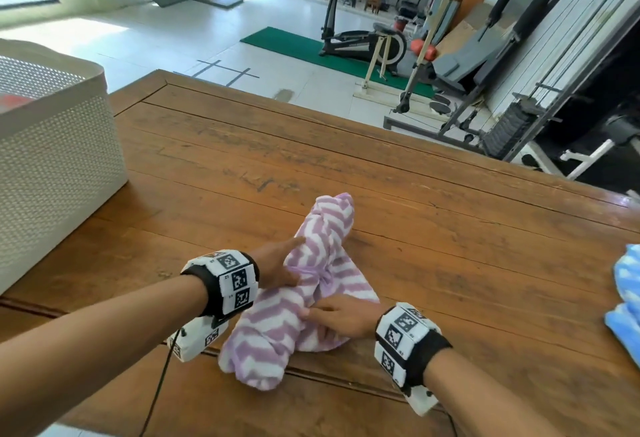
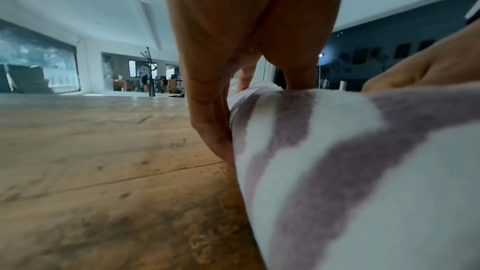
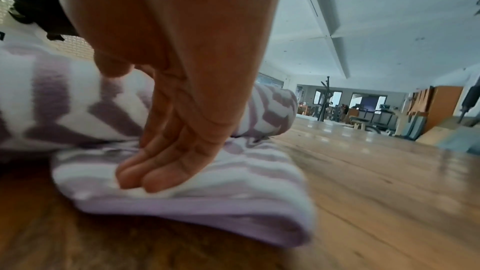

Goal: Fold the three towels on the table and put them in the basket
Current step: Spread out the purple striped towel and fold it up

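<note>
1. Big wooden table, gym gear behind it.
2. White woven basket sits on the table's far left; something red inside.
3. Purple-and-white zigzag towel lies bunched near the front edge.
4. Blue towel pokes in at the right edge.
5. Left hand lies straight-fingered against the bunched towel's left side.
6. Right hand presses flat, fingers together, on the towel's lower flap.

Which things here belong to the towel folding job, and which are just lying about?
Job:
purple striped towel
blue towel
white basket
left hand and right hand, both on the purple towel

Lying about:
elliptical trainer
green mat
weight machine
</note>
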`<action>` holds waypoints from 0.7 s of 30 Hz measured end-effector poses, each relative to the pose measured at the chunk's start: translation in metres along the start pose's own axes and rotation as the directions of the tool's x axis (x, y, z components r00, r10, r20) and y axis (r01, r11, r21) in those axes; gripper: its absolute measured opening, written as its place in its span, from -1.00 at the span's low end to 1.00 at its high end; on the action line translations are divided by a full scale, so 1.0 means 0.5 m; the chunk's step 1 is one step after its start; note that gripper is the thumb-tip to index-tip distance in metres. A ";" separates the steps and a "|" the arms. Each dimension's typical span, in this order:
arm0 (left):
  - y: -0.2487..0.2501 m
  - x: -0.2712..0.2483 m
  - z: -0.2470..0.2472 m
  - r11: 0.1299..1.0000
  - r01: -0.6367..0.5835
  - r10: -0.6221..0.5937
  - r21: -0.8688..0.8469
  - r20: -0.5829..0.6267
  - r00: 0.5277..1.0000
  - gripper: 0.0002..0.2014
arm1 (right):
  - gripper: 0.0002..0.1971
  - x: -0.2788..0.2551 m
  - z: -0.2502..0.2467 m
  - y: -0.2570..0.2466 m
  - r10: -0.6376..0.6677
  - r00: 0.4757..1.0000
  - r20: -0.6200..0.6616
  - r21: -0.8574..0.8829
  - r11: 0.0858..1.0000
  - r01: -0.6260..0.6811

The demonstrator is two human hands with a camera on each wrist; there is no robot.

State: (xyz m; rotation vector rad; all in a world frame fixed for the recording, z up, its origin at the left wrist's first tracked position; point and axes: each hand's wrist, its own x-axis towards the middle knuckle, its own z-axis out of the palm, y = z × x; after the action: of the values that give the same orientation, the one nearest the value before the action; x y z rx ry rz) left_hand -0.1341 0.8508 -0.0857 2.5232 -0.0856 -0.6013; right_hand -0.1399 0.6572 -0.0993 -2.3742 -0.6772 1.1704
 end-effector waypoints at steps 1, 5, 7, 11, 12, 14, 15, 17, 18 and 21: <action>0.000 -0.003 -0.003 0.999 -0.018 0.017 0.027 0.010 1.000 -0.17 | -0.44 -0.011 -0.007 0.010 -0.030 0.999 -0.028 -0.126 0.992 0.027; 0.010 -0.005 -0.020 0.942 -0.137 0.118 0.308 0.079 0.990 -0.17 | -0.30 -0.046 -0.014 0.059 -0.087 0.993 -0.085 -0.471 0.881 0.037; 0.013 -0.008 -0.028 0.874 -0.199 0.160 0.444 0.124 0.979 -0.18 | -0.26 -0.050 0.002 0.072 -0.126 0.988 -0.094 -0.622 0.782 0.040; 0.010 -0.023 -0.025 0.671 -0.281 0.262 0.686 0.135 0.955 -0.27 | -0.43 -0.032 0.056 0.060 -0.341 0.923 -0.177 -0.727 0.678 0.111; 0.006 -0.025 -0.022 0.625 -0.289 0.305 0.725 0.114 0.945 -0.29 | -0.51 -0.022 0.070 0.055 -0.396 0.894 -0.211 -0.749 0.653 0.112; -0.008 -0.037 -0.017 0.611 -0.304 0.392 0.731 0.054 0.918 -0.33 | -0.68 0.002 0.088 0.043 -0.456 0.854 -0.250 -0.787 0.610 0.095; -0.020 -0.040 -0.011 0.625 -0.306 0.428 0.718 0.013 0.904 -0.35 | -0.76 0.014 0.094 0.036 -0.482 0.832 -0.274 -0.797 0.598 0.084; -0.038 -0.044 0.005 0.642 -0.320 0.504 0.697 -0.068 0.861 -0.40 | -0.84 0.026 0.099 0.020 -0.514 0.802 -0.304 -0.795 0.601 0.084; -0.041 -0.046 0.013 0.653 -0.324 0.523 0.684 -0.098 0.847 -0.39 | -0.85 0.026 0.100 0.012 -0.515 0.791 -0.330 -0.776 0.626 0.084; -0.044 -0.047 0.034 0.708 -0.277 0.451 0.649 -0.115 0.885 -0.39 | -0.88 0.026 0.089 0.005 -0.544 0.718 -0.434 -0.692 0.712 0.122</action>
State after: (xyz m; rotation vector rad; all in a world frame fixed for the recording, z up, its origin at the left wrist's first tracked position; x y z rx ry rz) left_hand -0.1642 0.8654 -0.1007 3.0586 -0.7968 -0.0466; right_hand -0.1685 0.6693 -0.1340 -2.7087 -1.3519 -0.0891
